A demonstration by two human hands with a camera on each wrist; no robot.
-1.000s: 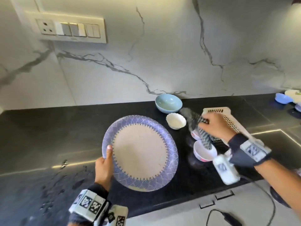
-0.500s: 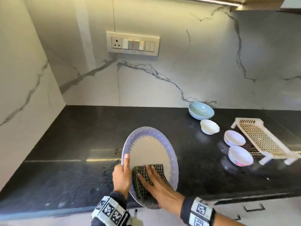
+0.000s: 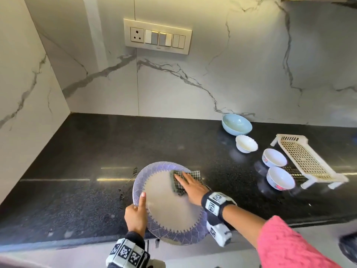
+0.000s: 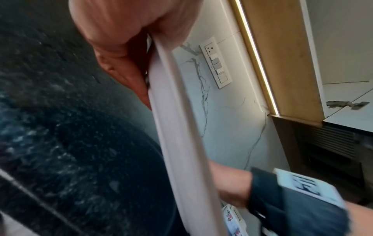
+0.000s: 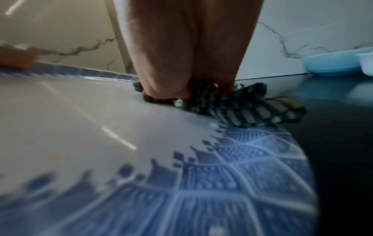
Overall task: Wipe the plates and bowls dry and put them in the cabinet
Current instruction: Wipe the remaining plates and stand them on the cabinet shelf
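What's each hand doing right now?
Left hand: grips the plate rim.
Right hand: open, straight fingers pressing the checkered cloth on the plate.

Under the right hand [image 3: 190,187], part of the checked cloth [image 3: 178,185] is covered; beyond the fingers it hangs past the plate [image 3: 170,211] rim. The left hand [image 3: 135,214] fingers behind that rim are hidden. Both wrist views are blurred, the plate cut off at their lower edges
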